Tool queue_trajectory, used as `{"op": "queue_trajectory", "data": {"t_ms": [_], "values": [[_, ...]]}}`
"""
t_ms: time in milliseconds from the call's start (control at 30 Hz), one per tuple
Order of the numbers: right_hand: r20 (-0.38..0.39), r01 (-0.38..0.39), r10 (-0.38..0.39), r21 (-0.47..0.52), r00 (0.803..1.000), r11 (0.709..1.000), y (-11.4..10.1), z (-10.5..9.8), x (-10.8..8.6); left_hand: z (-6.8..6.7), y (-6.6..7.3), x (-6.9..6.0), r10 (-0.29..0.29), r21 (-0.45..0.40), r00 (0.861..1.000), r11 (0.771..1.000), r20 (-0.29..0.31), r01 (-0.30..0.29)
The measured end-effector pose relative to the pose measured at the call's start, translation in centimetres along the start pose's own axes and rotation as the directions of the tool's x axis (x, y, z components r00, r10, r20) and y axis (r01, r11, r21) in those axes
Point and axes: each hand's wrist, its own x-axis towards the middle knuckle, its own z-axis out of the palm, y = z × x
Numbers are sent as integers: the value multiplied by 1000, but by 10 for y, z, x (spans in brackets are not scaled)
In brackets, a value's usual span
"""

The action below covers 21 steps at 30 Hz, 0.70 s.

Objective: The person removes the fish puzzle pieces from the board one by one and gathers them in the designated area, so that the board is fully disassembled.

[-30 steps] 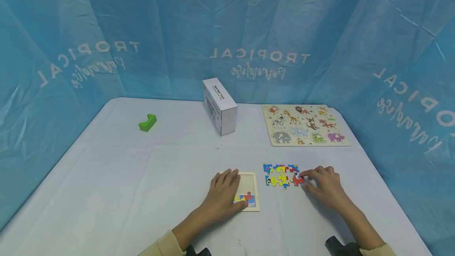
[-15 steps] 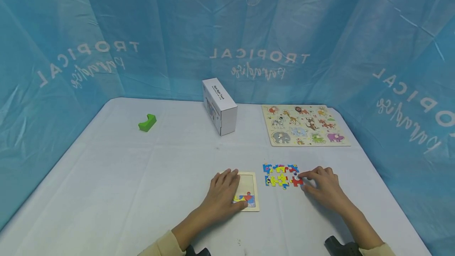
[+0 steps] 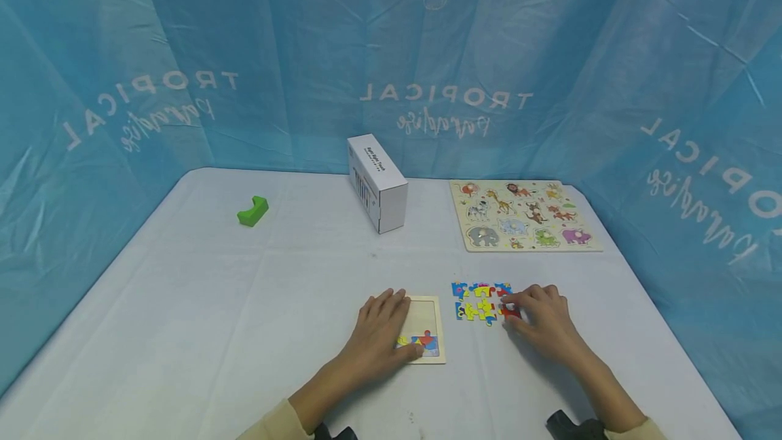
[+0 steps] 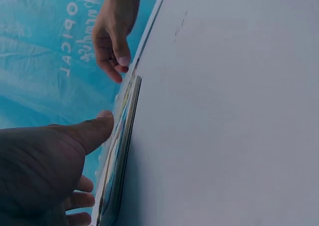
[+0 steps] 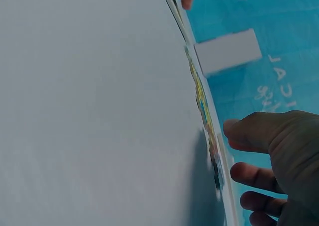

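Observation:
My left hand (image 3: pixel 377 340) rests with nearly straight fingers over the left side of a small wooden tray (image 3: pixel 434 360). Inside the tray, along its near edge, lie puzzle pieces (image 3: pixel 427 341) in red, blue and yellow. To the right of the tray, several loose pieces (image 3: pixel 485 306) lie grouped flat on the cloth. My right hand (image 3: pixel 548 325) has its thumb and forefinger at a red piece (image 3: pixel 510 311) on the right of that group. In the right wrist view the right hand (image 5: pixel 279 156) is bent above the pieces, and its fingertip contact is unclear.
A white box (image 3: pixel 379 185) stands at the back middle. Behind the loose pieces lies an animal puzzle board (image 3: pixel 525 216). A green curved block (image 3: pixel 253 211) sits at the back left. Blue printed curtains (image 3: pixel 305 53) surround the table.
My right hand has shifted slightly left, its fingers covering more of the red piece. My left hand has slid a little to the left on the tray.

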Motion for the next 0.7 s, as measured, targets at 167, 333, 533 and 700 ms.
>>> {"op": "queue_trajectory", "data": {"t_ms": [167, 333, 533, 700], "values": [[-16, 90, -90, 16, 996, 996, -26, 7, 1, -6, -5, -7, 14, -4, 1000, 1000, -27, -14], [-50, 220, -219, 6, 974, 976, -51, 18, 2, -12, -12, -17, 19, -14, 999, 1000, -32, -19], [-56, 310, -308, 30, 950, 950, -82, 32, 3, -17, -22, -26, 48, -18, 999, 999, -2, -48], [-36, 351, -349, 55, 936, 935, -105, 42, 4, -20, -29, -31, 62, -40, 998, 997, -1, -62]]}}
